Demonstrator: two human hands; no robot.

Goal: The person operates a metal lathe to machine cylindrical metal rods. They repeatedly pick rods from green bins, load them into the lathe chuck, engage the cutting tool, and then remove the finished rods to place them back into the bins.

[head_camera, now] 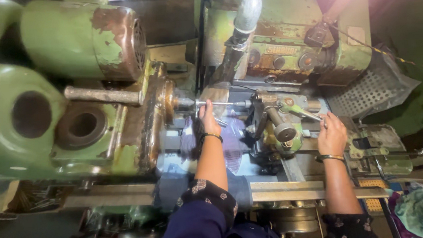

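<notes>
I look down on an old green machine tool, a lathe-like grinder. My left hand [209, 118] reaches in to a thin metal rod [219, 103] held between the left spindle [181, 102] and the right centre, fingers closed around it. My right hand [332, 136] rests on a slim lever [310, 115] of the tailstock unit [275, 115], gripping its end. Both wrists wear thin bangles, and dark patterned sleeves cover my forearms. A purple cloth [233, 144] lies on the bed under the rod.
A big green motor housing [79, 41] with flaking paint fills the upper left. A grey coolant pipe [244, 16] hangs above the rod. A perforated metal guard [371, 89] sits at the right, and a green rag [421, 212] lies at the lower right.
</notes>
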